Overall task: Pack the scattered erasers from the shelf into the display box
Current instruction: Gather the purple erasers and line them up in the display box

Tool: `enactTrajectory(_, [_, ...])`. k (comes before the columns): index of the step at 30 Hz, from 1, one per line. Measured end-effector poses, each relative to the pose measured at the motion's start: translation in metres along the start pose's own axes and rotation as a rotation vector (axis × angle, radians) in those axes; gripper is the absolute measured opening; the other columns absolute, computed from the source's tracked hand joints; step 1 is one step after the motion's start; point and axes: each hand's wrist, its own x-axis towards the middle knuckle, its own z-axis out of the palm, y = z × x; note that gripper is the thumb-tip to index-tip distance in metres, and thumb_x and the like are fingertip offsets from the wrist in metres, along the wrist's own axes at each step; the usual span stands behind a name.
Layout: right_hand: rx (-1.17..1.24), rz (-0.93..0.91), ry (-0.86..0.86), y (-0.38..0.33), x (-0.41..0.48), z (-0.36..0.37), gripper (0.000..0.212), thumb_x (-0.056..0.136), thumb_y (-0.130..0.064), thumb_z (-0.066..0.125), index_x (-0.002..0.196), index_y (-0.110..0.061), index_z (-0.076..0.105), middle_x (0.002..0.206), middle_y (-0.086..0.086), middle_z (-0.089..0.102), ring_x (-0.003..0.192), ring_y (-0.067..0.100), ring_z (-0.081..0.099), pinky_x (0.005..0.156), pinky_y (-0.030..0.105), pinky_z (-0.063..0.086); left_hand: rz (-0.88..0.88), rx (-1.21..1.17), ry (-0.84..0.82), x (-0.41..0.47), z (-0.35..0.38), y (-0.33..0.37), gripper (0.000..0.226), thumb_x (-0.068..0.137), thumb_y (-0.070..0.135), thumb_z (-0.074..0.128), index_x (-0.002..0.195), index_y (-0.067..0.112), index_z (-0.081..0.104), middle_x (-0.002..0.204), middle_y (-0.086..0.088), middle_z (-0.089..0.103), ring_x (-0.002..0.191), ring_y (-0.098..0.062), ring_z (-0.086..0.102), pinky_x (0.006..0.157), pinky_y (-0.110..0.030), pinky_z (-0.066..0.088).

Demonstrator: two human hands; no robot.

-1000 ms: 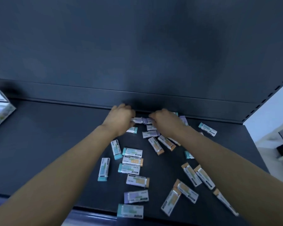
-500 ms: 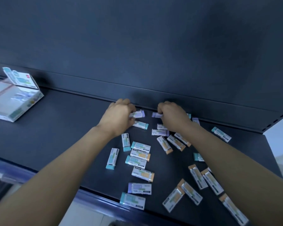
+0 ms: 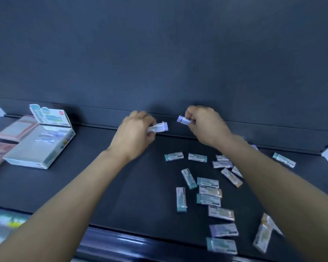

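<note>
My left hand [image 3: 133, 132] is lifted above the dark shelf [image 3: 106, 182] and holds a purple-ended eraser [image 3: 158, 127] by its white sleeve. My right hand [image 3: 204, 123] is lifted beside it and grips another purple eraser [image 3: 184, 119]. The two hands are apart, near the shelf's back wall. Several wrapped erasers [image 3: 208, 193] with teal, orange or purple ends lie scattered on the shelf at the right, under my right forearm. The white display box [image 3: 40, 146] stands at the left with its lid flap up; a few erasers lie inside.
Pinkish flat boxes [image 3: 15, 128] lie behind and left of the display box. The shelf's glossy front rail [image 3: 140, 244] runs along the bottom. The dark back panel [image 3: 159, 53] rises right behind my hands. A blurred label strip [image 3: 6, 224] sits at the lower left.
Both hands have risen off the shelf, each with a purple eraser taken from the pile. The view has swung left, so the display box is further in frame.
</note>
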Motion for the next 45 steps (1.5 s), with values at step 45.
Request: enactTrajectory(45, [-0.046, 0.013, -0.254, -0.348, 0.108, 0.170, 0.024, 0.087, 0.002, 0.049, 0.103, -0.011, 0.058, 0.112, 0.010, 0.055, 0.095, 0.032, 0.058, 0.079, 0.039, 0.051, -0.006, 0.115, -0.350, -0.067, -0.085, -0.379, 0.030, 0.084, 0.018, 0.058, 0.114, 0.017, 0.063, 0.113, -0.001, 0.059, 0.110, -0.026, 0.041, 0.085, -0.034, 0.034])
